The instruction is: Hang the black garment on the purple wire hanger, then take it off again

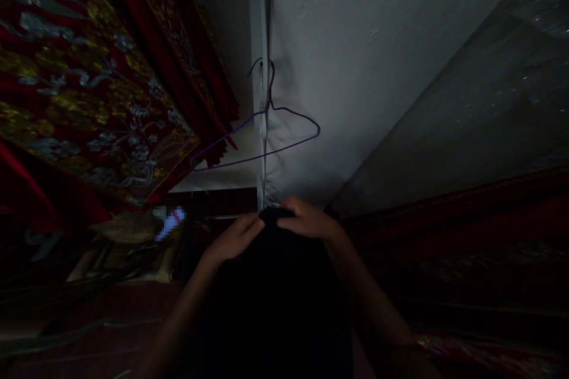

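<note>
My left hand (237, 234) and my right hand (309, 217) are side by side in the lower middle, their fingers closed on the bunched top of a dark cloth (275, 284). The cloth looks almost black and spreads down to the bottom edge, so its kind cannot be made out. Just above my hands, a thin purple wire hanger (293, 147) hangs tilted by its hook from a pale upright post (261, 23). Nothing hangs on the hanger.
Red cloth with gold and silver embroidery (89, 71) hangs at the upper left. A pale wall (377, 59) stands behind the post. To the right is a greyish sheet (480, 118) above dark red cloth (444, 219). Cluttered items (128, 228) lie low on the left.
</note>
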Available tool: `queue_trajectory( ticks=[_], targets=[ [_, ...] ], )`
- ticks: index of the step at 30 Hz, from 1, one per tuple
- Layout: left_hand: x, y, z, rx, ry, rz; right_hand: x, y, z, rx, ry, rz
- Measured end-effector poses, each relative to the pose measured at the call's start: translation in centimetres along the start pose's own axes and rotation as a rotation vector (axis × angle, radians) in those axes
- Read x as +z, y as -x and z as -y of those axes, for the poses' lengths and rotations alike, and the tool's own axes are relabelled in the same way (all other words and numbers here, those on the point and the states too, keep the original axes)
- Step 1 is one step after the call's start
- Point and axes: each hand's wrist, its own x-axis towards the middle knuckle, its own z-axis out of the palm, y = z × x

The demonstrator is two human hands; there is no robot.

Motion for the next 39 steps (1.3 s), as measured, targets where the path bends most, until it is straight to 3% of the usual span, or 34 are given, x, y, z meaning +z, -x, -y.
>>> queue_trajectory(
  ticks=[2,5,9,12,15,19,23,29,35,39],
  targets=[
    [-0.4,1.0,1.4,-0.051,-0.086,0.071,-2.1,0.1,1.2,-0.066,0.122,0.032],
    [-2.0,2.0,2.6,-0.063,-0.179,0.102,-5.1,-0.8,2.4,-0.202,0.195,-0.131],
    [-5.3,2.8,2.4,-0.099,-0.119,-0.054,-6.7,-5.0,1.2,-0.293,0.166,-0.557],
    [-7.0,3.5,1.8,-0.135,-0.088,-0.159,-6.0,-8.8,-1.9,-0.214,0.08,-0.686],
    [-7.7,4.5,1.8,-0.112,-0.164,-0.18,-4.5,-10.8,-5.3,-0.096,0.023,-0.693],
    [-8.5,5.7,3.4,-0.135,-0.22,-0.159,-4.1,-9.1,-7.3,-0.024,0.011,-0.678],
    [-10.0,4.9,3.9,-0.157,-0.18,-0.385,-6.0,-5.6,-6.0,-0.078,0.11,-0.649],
    [-12.1,-0.4,-0.5,0.117,-0.455,-0.601,-7.9,-2.1,-3.1,-0.089,0.246,-0.752],
    [-11.7,-3.8,-3.7,0.148,-0.528,-0.738,-7.7,-0.7,-2.4,-0.086,0.254,-0.77],
    [-10.6,-5.4,-6.3,0.332,-0.586,-0.679,-6.7,-1.2,-2.5,-0.066,0.238,-0.721]
  ],
)
